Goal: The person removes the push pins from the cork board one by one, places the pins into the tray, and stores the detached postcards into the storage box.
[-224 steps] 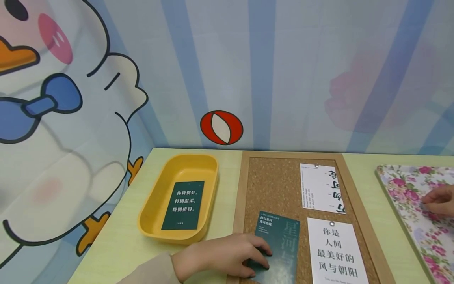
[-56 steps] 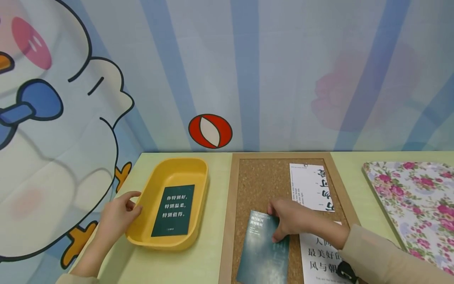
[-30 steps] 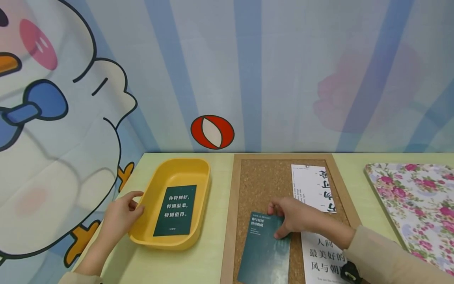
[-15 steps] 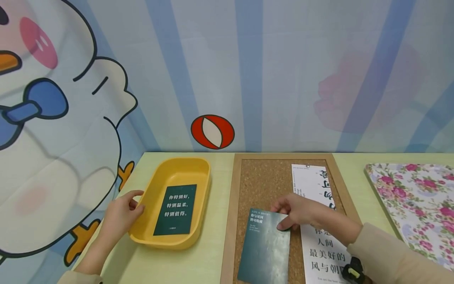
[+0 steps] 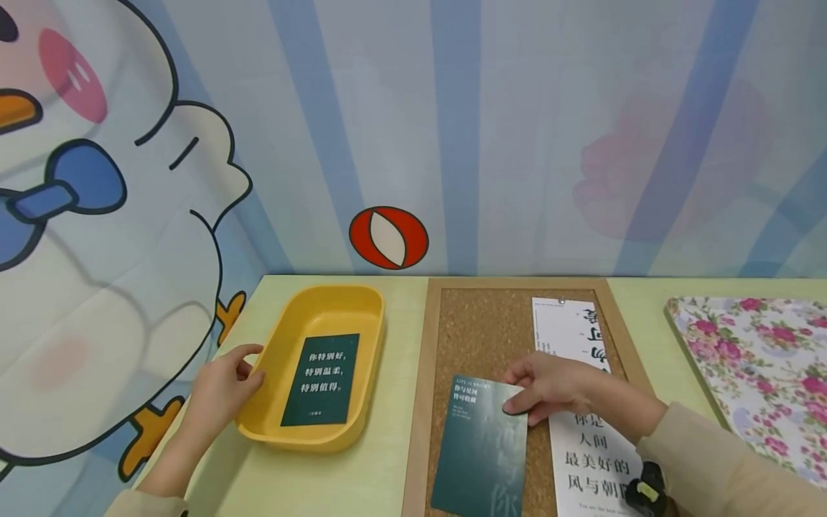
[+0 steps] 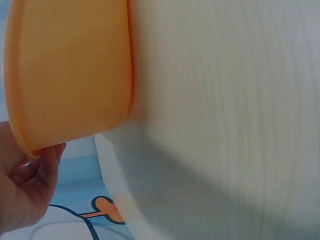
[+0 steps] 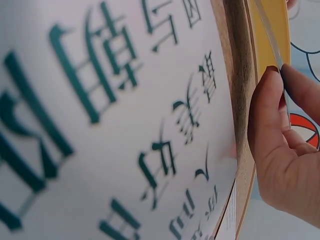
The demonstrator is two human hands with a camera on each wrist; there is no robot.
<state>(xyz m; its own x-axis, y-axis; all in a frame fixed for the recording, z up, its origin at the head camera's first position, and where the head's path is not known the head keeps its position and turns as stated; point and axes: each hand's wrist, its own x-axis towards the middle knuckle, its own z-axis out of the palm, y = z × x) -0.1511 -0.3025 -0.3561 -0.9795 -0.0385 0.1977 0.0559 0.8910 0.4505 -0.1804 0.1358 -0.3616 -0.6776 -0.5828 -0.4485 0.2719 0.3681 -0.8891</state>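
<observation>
In the head view my right hand (image 5: 555, 391) pinches the upper right corner of a dark green postcard (image 5: 481, 445), which is raised off the corkboard (image 5: 481, 330). The right wrist view shows that postcard (image 7: 270, 37) edge-on between thumb and fingers. At the left, my left hand (image 5: 222, 388) holds the near-left rim of a yellow plastic tray (image 5: 375, 359); the left wrist view has the fingers (image 6: 47, 175) curled at the tray's rim (image 6: 17, 100). Inside the tray lies a smaller dark green card (image 5: 321, 380).
Two white cards sit on the corkboard's right side: an upper card (image 5: 555, 327) with a pin at its top, and a lower card (image 5: 591, 459) partly under my right arm. A floral-patterned board (image 5: 756, 359) lies farther right on the pale table (image 5: 400, 388). A printed backdrop (image 5: 517, 143) stands behind.
Seconds ago my left hand was on the postcard and my right hand at the floral board. Since then the left has gone to the tray; the right has gripped and lifted the postcard's corner.
</observation>
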